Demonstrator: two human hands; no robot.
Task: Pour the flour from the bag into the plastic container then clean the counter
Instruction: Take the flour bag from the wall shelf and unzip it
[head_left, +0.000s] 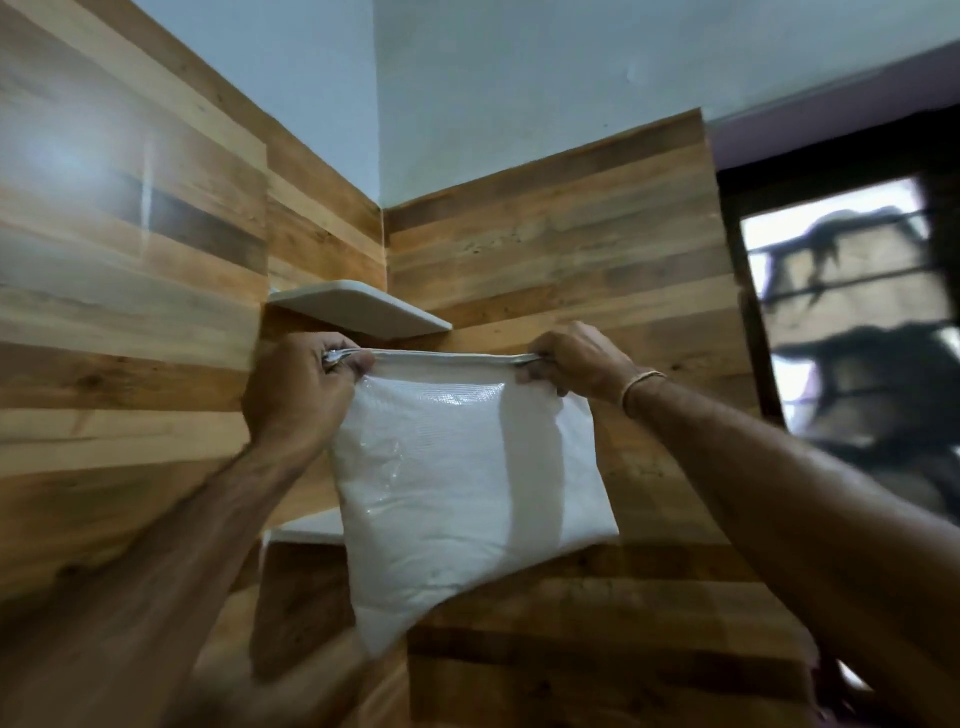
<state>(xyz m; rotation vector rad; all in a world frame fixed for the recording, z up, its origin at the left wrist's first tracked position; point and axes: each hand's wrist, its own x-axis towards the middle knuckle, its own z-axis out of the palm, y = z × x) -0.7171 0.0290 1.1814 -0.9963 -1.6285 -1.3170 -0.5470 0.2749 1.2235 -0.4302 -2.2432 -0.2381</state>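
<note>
Nearest the camera, two bare forearms frame the view. At their ends the left hand (301, 400) and right hand (576, 364) each pinch one end of the top seam (447, 356), with fingers curled tight round it and the seam stretched taut between them. The flour bag (467, 493) hangs in mid-air below, resting on nothing, one lower corner dipped. Judged thin, glossy and slippery, with soft film; the contents sag low, so it is probably fairly heavy and prone to shift. The seam ends offer the firmest hold, and a palm under the bulge would spare the film. Behind are a white corner shelf (358, 312), a wood-panelled wall (519, 249) and a window (841, 322). The container and surface are out of view.
</note>
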